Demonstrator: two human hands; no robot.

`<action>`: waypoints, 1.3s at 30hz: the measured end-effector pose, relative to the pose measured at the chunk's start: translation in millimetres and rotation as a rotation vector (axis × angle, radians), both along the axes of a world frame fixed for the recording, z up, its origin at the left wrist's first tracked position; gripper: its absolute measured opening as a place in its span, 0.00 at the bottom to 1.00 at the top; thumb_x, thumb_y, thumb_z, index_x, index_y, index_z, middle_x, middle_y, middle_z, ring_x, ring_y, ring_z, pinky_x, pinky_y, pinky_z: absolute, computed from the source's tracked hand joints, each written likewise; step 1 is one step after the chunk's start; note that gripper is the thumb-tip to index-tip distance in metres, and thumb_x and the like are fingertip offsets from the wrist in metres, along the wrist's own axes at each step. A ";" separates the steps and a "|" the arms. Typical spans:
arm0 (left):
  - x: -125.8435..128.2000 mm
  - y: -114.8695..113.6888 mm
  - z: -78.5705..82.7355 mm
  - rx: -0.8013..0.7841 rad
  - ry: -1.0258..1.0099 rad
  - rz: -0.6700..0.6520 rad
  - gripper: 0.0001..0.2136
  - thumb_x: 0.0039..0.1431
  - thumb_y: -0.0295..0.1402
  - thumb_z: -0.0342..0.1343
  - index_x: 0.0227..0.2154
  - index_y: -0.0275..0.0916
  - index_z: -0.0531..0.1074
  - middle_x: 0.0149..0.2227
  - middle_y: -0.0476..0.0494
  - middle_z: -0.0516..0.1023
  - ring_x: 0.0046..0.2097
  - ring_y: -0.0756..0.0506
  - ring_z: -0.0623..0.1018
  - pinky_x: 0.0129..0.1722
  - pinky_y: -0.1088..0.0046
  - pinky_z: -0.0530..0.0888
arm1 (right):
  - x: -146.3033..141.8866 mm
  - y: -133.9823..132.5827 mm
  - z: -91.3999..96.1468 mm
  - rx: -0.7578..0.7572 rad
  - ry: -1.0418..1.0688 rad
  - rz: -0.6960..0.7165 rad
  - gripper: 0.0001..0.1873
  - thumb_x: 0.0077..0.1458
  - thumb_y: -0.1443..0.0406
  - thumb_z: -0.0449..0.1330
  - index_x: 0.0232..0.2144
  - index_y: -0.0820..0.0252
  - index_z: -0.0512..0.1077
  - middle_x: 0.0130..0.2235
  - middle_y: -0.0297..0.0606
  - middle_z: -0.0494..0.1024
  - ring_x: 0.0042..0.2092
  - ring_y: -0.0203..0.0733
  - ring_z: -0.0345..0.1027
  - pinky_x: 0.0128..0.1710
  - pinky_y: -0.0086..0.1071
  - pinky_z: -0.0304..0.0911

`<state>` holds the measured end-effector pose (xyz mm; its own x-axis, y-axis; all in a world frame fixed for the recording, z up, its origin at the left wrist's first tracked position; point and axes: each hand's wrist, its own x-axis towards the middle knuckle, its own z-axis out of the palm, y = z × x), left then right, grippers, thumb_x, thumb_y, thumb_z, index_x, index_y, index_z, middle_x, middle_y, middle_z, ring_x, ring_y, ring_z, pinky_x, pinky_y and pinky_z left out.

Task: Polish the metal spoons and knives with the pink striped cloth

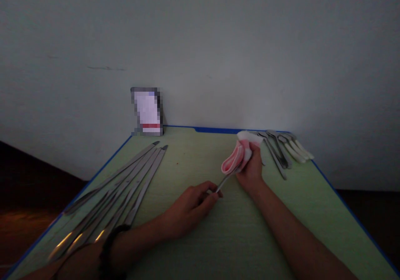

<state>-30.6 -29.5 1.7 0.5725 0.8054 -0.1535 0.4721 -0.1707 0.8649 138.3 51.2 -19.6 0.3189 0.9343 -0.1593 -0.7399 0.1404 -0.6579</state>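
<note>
Near the middle of the table, my left hand (198,205) pinches the thin metal handle (222,183) of a piece of cutlery between thumb and fingers. Its other end is covered by a folded pink and white cloth (233,159), so I cannot make out which kind it is. My right hand (251,167) is closed around that cloth, against the covered end. Just beyond my right hand lie several metal spoons (276,146). Several long table knives (134,178) lie fanned out to the left of my left forearm, their handle ends toward me.
A phone (148,111), its screen lit and blurred, leans on the grey wall (212,55) at the back left. White-handled cutlery (296,148) lies at the back right corner. Blue edging (215,130) runs round the pale green table (187,159).
</note>
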 end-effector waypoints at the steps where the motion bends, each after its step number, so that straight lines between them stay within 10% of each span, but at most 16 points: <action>1: 0.2 -0.1 -1.2 0.002 0.001 0.005 0.15 0.62 0.41 0.40 0.38 0.37 0.67 0.22 0.54 0.63 0.24 0.52 0.62 0.23 0.78 0.58 | -3.7 -0.6 -1.5 -0.012 -0.024 -0.042 0.08 0.45 0.60 0.55 0.21 0.58 0.62 0.19 0.23 0.66 0.21 0.29 0.60 0.25 0.24 0.60; 13: 3.5 -0.6 -17.0 -0.072 -0.155 0.118 0.12 0.63 0.39 0.38 0.35 0.38 0.62 0.23 0.54 0.60 0.24 0.52 0.60 0.23 0.78 0.60 | -27.7 -29.9 -24.3 -0.097 -0.543 0.209 0.22 0.44 0.49 0.57 0.13 0.60 0.65 0.12 0.27 0.64 0.17 0.31 0.55 0.18 0.27 0.49; 24: 2.6 -5.0 -2.9 -0.060 -0.005 -0.009 0.15 0.63 0.39 0.37 0.34 0.38 0.66 0.19 0.55 0.62 0.21 0.52 0.64 0.22 0.78 0.60 | -7.5 -2.7 -4.9 -0.090 0.148 0.210 0.19 0.53 0.51 0.49 0.28 0.57 0.70 0.25 0.29 0.74 0.29 0.32 0.68 0.31 0.26 0.65; 39: 1.6 -1.2 -8.1 -0.157 -0.182 0.017 0.16 0.64 0.40 0.36 0.37 0.37 0.65 0.17 0.56 0.62 0.19 0.53 0.63 0.21 0.79 0.62 | -10.6 -12.4 -3.4 -0.056 0.073 0.349 0.09 0.44 0.60 0.52 0.23 0.60 0.67 0.20 0.30 0.70 0.23 0.35 0.63 0.27 0.28 0.62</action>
